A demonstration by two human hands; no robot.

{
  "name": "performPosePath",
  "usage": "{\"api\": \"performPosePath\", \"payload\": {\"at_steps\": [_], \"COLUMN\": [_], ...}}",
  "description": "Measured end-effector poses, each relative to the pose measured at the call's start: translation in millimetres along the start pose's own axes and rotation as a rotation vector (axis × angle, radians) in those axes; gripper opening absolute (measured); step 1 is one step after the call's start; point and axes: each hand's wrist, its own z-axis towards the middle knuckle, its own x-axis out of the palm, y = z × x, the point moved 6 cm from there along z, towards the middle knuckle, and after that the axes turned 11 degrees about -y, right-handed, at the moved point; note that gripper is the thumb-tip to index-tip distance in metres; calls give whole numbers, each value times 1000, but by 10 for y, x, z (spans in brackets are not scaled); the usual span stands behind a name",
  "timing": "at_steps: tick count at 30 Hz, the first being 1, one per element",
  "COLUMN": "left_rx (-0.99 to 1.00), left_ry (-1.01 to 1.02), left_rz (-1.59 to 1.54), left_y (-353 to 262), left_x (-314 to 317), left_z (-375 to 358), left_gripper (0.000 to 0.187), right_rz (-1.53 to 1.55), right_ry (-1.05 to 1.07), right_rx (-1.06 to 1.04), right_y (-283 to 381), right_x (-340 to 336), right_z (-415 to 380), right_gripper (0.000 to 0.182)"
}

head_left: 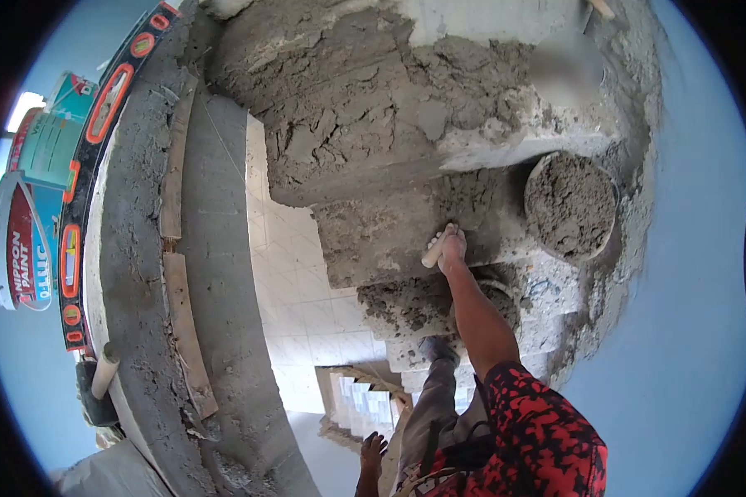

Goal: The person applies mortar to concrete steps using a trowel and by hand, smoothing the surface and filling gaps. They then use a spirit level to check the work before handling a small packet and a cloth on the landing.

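My right hand [448,248], at the end of an arm in a red and black sleeve, is closed around a pale, cylindrical tool handle [431,252]. It is low over a mortar-covered stair step [365,240]; the rest of the tool cannot be made out. To the right of this hand stands a round bucket [570,205] full of grey mortar. My left hand [374,448] hangs near the bottom edge, fingers apart and holding nothing. Wet, rough mortar [365,116] covers the step above.
A long orange and black level [72,261] leans along the ledge at left, beside paint buckets [25,240] and a mallet [98,389]. Wooden strips [186,331] run along the ledge. My shoe [439,349] is on a lower step. A blue wall [688,273] rises at right.
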Motion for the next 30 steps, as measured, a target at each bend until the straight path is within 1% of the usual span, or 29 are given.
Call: {"api": "performPosePath", "payload": {"at_steps": [1, 3, 4, 6, 7, 9, 10, 12, 13, 14, 15, 16, 17, 18, 19, 20, 21, 22, 23, 24, 25, 26, 27, 28, 29, 30], "left_rx": [11, 8, 1, 38, 69, 36, 13, -13, -5, -49, -96, -110, -69, -8, 58, 228, 331, 149, 192, 233, 368, 343, 292, 290, 326, 298], "left_ry": [4, 6, -25, -30, -20, -60, -47, -26, 7, 14, 16, 51, 121, 114, 175, 449, 523, 343, 433, 494, 626, 703, 704, 783, 828, 848], "left_rz": [-12, 14, 9, -22, -60, -89, -58, 24, 29, 46, 66, -22, -123, -92, -59, -28, 22, -209, -180, -175, -184, -217, -173, -174, -182, -170], "left_y": [99, 185, 127, 113, 122, 205, 278, 442, 447, 456, 450, 355, 281, 24, -344, -522, -709, -1212, -1580, -2006, -2203, -2516, -2729, -2894, -2958, -3003], "left_x": [11, -33, -27, -38, -81, -111, -116, -104, -47, -5, 15, 104, 203, 387, 649, 927, 1291, 1713, 2157, 2581, 3075, 3498, 3840, 4172, 4549, 4880], "left_z": [8, 51, -16, -92, -160, -167, -156, -43, 21, 86, 125, 164, 319, 327, 242, 484, 712, 245, 52, -390, -381, -864, -1221, -1541, -1675, -1815], "left_gripper": [51, 51, 50, 49, 48, 48, 48, 46, 46, 45, 44, 41, 37, 30, 26, 25, 29, 35, 44, 43, 42, 46, 55, 61, 68, 70], "right_rz": [1, 98, 109, 98, 99, 128, 119, -8, -60, -111, -103, -156, -216, -220, -224, -236, -253, -328, -404, -430, -446, -504, -561, -578, -830, -1072], "right_ry": [16, 16, 24, -56, -75, 83, 72, 103, 163, 225, 220, 290, 358, 347, 404, 465, 456, 411, 371, 378, 382, 294, 206, 211, 141, 67], "right_rx": [-6, 83, 91, -116, -120, -49, -43, -15, -7, 3, -23, 21, 69, 54, 79, 101, 96, 26, -47, -102, -105, -230, -352, -350, -659, -971], "right_y": [85, 120, 86, 102, 48, 137, 212, 410, 580, 760, 930, 1046, 1190, 1369, 1540, 1745, 1927, 2137, 2357, 2557, 2700, 2921, 3119, 3230, 3463, 3623], "right_x": [84, 315, 451, 458, 326, 177, 58, -143, -201, -234, -333, -407, -461, -555, -614, -655, -742, -814, -859, -911, -952, -1020, -1087, -1131, -1144, -1121], "right_z": [49, 182, 184, 101, 102, 155, 29, -314, -587, -878, -1071, -1254, -1433, -1604, -1804, -1993, -2183, -2345, -2458, -2528, -2593, -2627, -2630, -2587, -2562, -2562], "right_gripper": [28, 21, 21, 17, 17, 19, 21, 22, 22, 22, 22, 22, 23, 23, 24, 24, 24, 24, 24, 24, 24, 24, 24, 24, 25, 27]}}
